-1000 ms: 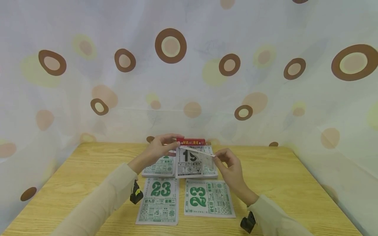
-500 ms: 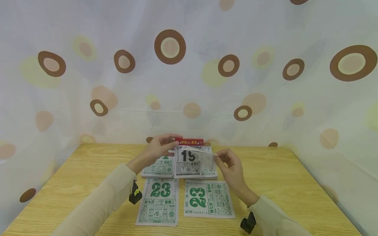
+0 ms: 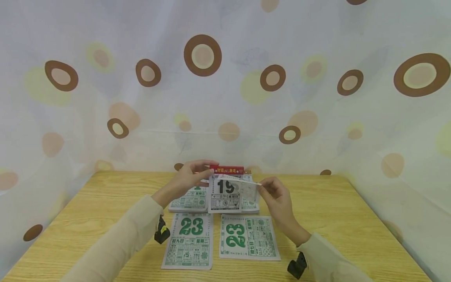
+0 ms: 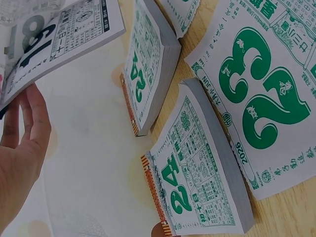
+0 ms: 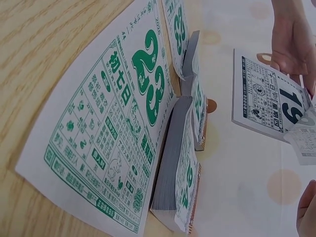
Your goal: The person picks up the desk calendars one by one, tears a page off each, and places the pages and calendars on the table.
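My left hand (image 3: 186, 178) grips a tear-off calendar pad (image 3: 224, 203) by the left end of its red top strip, holding it above the table. The pad's front shows a black 19. A thin loose-hanging page (image 3: 249, 191) slants across the pad's upper right, folded over at the top. Its right corner is pinched between thumb and forefinger of my right hand (image 3: 278, 197). In the left wrist view, the fingers (image 4: 37, 111) lie behind the calendar pad (image 4: 79, 37). Only part of the right hand (image 5: 307, 212) enters the right wrist view, below the page (image 5: 303, 140).
Two thick calendar pads with green 24s, the left pad (image 4: 145, 64) and the right pad (image 4: 202, 173), lie behind the raised one. Nearer me are two loose sheets with green 23s, one upright (image 3: 186, 250) and one sideways (image 3: 250, 239). A dotted curtain (image 3: 229, 98) hangs behind the table.
My right hand has moved slightly right with the page corner, and more of the page's underside shows across the pad. The left hand keeps its hold nearly still.
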Action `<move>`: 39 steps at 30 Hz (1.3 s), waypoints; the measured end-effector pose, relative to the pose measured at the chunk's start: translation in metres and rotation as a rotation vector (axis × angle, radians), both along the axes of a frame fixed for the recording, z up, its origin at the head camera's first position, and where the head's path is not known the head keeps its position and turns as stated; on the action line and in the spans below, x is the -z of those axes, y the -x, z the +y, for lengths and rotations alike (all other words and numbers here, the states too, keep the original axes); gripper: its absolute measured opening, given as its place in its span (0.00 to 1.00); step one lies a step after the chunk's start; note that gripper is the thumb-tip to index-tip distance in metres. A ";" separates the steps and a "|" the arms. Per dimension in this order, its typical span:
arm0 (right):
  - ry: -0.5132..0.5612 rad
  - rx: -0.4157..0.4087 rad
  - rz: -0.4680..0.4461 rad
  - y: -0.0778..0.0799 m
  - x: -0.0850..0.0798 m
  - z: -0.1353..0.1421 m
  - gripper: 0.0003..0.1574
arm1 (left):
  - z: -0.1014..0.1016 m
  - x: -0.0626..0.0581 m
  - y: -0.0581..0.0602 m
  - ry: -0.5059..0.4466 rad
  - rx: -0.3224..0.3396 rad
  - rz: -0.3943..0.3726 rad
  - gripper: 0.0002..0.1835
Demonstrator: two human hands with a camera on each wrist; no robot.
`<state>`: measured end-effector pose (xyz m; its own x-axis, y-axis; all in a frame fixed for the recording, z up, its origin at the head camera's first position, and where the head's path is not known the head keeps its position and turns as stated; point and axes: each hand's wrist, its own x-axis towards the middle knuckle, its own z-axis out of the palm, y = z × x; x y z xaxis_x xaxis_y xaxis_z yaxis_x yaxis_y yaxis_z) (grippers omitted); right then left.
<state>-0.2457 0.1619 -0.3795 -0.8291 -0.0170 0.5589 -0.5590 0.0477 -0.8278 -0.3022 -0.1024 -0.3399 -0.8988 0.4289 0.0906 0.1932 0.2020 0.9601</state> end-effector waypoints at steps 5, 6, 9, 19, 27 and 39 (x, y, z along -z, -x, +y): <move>0.016 -0.002 -0.026 0.000 0.000 0.000 0.04 | 0.001 0.000 0.000 0.007 -0.012 0.000 0.20; 0.016 0.000 -0.029 0.000 0.000 0.000 0.04 | 0.001 0.000 0.000 0.010 -0.017 -0.001 0.19; 0.016 0.001 -0.038 -0.001 -0.001 0.001 0.05 | 0.001 0.000 0.000 0.015 -0.025 -0.003 0.17; 0.035 0.011 -0.057 0.003 0.001 0.009 0.07 | -0.007 0.002 0.000 -0.025 -0.023 -0.018 0.19; 0.070 0.013 -0.079 0.005 0.000 0.008 0.06 | -0.008 0.004 0.001 -0.023 -0.012 -0.028 0.21; 0.107 0.002 -0.096 0.007 0.002 0.008 0.10 | -0.007 0.003 0.000 -0.018 -0.021 -0.019 0.19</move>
<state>-0.2524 0.1701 -0.3811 -0.8787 0.0403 0.4757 -0.4772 -0.0420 -0.8778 -0.3021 -0.1099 -0.3430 -0.9093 0.4081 0.0812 0.1709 0.1883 0.9671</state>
